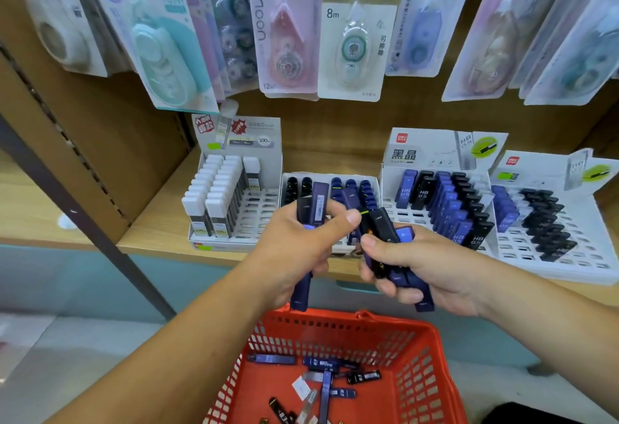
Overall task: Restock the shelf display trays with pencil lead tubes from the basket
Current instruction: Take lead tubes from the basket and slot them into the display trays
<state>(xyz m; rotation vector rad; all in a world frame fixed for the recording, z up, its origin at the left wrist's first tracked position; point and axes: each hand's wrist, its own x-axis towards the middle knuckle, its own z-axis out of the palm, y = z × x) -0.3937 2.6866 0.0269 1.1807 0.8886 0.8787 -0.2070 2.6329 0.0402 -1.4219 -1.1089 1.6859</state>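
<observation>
My left hand (294, 249) grips a bunch of blue and black pencil lead tubes (316, 209), held upright in front of the middle display tray (373, 182). My right hand (412, 269) holds another bunch of lead tubes (385, 226), with one black tube pinched under the thumb. Both hands meet just above the shelf's front edge. Below them the red basket (412, 350) holds several loose lead tubes (323, 380) on its floor. The middle tray is partly filled and partly hidden behind my hands.
A tray of white-capped tubes (217, 196) stands at left, and two trays of blue and black tubes (445, 202) (542, 219) stand at right on the wooden shelf (157, 232). Correction tape packs (351, 38) hang above the trays.
</observation>
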